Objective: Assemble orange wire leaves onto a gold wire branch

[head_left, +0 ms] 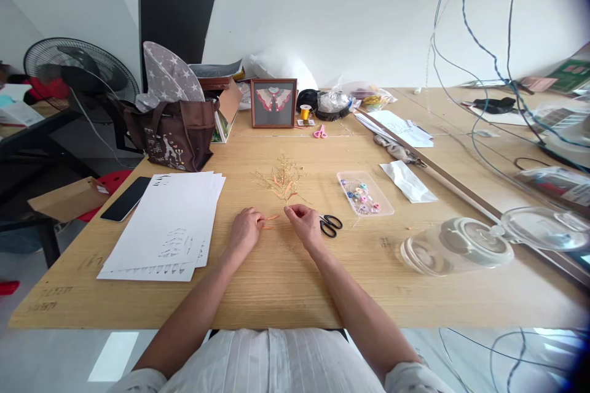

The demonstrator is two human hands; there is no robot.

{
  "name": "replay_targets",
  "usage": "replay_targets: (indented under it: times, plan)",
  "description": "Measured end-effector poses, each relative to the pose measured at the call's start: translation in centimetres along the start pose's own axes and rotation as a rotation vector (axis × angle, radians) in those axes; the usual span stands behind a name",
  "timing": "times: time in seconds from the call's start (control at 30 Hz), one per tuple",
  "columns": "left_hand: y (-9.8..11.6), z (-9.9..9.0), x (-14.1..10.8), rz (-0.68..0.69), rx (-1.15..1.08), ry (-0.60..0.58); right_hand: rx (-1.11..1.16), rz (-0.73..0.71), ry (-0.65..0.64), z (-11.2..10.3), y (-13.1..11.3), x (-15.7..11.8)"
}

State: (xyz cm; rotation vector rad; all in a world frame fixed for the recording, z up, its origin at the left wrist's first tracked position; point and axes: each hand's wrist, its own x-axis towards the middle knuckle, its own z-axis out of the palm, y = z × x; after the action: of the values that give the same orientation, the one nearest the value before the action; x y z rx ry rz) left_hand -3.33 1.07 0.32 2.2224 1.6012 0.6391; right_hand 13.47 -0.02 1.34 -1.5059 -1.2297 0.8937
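Note:
A gold wire spray [283, 175] with thin beaded twigs and orange leaves stands above the middle of the wooden table. Its stem is pinched between the thumb and fingers of my right hand [303, 223]. My left hand [247, 227] rests on the table to the left, fingers curled together at small loose orange leaf pieces [271, 218]. Whether the fingertips grip one of them is too small to tell. Black-handled scissors [330, 225] lie just right of my right hand, their blades partly hidden by it.
White printed sheets [161, 221] and a black phone [126, 199] lie left. To the right are a bead tray [365, 193], a white packet [408, 182] and a clear jar [454, 247]. Behind stand a framed picture [273, 103], pink scissors [319, 131] and a brown bag [179, 135].

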Motion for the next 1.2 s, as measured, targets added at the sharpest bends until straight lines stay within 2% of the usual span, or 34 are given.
replay_targets:
  times: [0.27, 0.47, 0.57, 0.77, 0.9, 1.0, 1.07, 1.13, 1.2]
  plan:
    - [1.2, 0.0, -0.2, -0.008, 0.165, -0.003, 0.035, 0.002, -0.005, 0.4, 0.2, -0.1]
    - [1.0, -0.1, -0.1, 0.064, 0.120, 0.014, 0.096, 0.033, -0.009, 0.6, 0.4, -0.1]
    - [0.9, 0.1, 0.0, 0.074, 0.069, -0.003, 0.223, 0.091, -0.048, 0.7, 0.3, -0.2]
    - [1.2, 0.6, 0.0, 0.073, 0.004, 0.040, 0.644, 0.276, -0.234, 0.8, -0.4, -0.5]
    - [1.3, 0.2, 0.0, 0.095, -0.010, 0.149, 0.728, 0.346, -0.294, 0.6, -0.9, -0.7]
    - [1.5, -0.6, 0.0, 0.092, -0.142, 0.342, 0.707, 0.338, -0.285, 0.7, -0.8, -0.8]
    - [1.5, -0.9, 0.0, 0.047, -0.331, 0.435, 0.658, 0.312, -0.267, 0.8, -0.5, -0.7]
    - [1.6, -0.9, 0.1, -0.024, -0.572, 0.448, 0.594, 0.278, -0.250, 1.0, -0.1, -0.7]
    - [1.6, -0.8, 0.2, -0.098, -0.819, 0.395, 0.510, 0.237, -0.220, 1.1, 0.1, -0.7]
